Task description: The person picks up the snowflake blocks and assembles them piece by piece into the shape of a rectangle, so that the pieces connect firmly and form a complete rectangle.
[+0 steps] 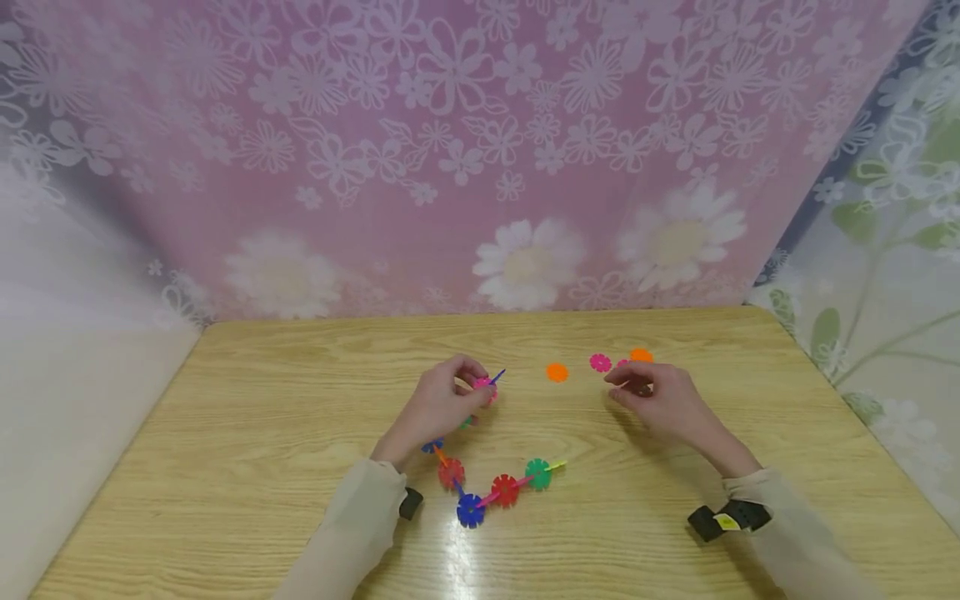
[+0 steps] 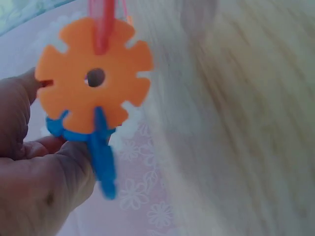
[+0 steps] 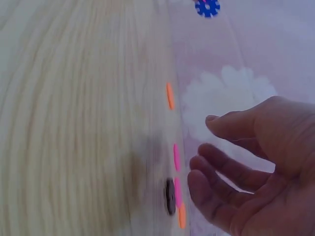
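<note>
My left hand (image 1: 442, 400) pinches the upper end of a chain of slotted plastic discs, at a pink disc (image 1: 486, 392) with a blue disc (image 1: 498, 376) seen edge-on in it. From there the chain runs past an orange disc (image 2: 123, 64) and bends across the table through a red disc (image 1: 452, 473), a blue disc (image 1: 471, 510) and a green disc (image 1: 538, 473) with a yellow one at its end. Bent fingers and a gap to the thumb show on my right hand (image 1: 667, 400), which holds nothing. It hovers by a dark disc (image 3: 170, 196).
Loose discs lie toward the back right of the wooden table (image 1: 300, 375): an orange disc (image 1: 557, 372), a pink disc (image 1: 600, 362), another pink one partly hidden, and a second orange disc (image 1: 641, 356). Behind the table hangs a pink flowered cloth (image 1: 390, 208).
</note>
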The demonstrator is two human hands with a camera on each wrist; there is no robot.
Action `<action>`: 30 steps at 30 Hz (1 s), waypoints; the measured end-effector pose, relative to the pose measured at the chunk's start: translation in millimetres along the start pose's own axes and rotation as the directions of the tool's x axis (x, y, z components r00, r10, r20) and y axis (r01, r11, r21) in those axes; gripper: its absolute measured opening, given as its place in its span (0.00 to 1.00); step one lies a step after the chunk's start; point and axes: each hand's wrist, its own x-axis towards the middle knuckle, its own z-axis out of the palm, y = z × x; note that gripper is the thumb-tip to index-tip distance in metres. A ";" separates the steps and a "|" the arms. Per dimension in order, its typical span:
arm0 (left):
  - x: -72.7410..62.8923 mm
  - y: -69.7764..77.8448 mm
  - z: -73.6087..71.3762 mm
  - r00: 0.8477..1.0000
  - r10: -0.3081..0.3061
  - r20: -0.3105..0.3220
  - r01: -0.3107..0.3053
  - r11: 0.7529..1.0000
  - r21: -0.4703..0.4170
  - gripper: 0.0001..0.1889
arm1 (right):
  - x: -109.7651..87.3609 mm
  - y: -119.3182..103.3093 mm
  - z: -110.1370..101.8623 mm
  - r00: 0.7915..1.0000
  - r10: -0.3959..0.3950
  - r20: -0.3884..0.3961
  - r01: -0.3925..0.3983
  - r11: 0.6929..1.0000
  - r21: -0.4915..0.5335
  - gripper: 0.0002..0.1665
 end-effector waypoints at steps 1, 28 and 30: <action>-0.1 -0.1 -0.3 1.000 -0.012 -0.002 0.012 1.000 -0.018 0.10 | -0.8 3.5 -3.7 1.000 0.020 0.005 -0.020 1.000 -0.016 0.10; -13.1 5.1 39.9 0.977 -0.212 0.006 0.204 0.931 -0.303 0.17 | 1.1 41.2 -22.8 0.971 0.195 0.141 -0.171 0.971 -0.167 0.20; -12.1 2.8 38.1 0.980 -0.199 0.016 0.195 0.936 -0.292 0.17 | 1.9 39.6 -22.1 0.967 0.190 0.171 -0.167 0.976 -0.136 0.20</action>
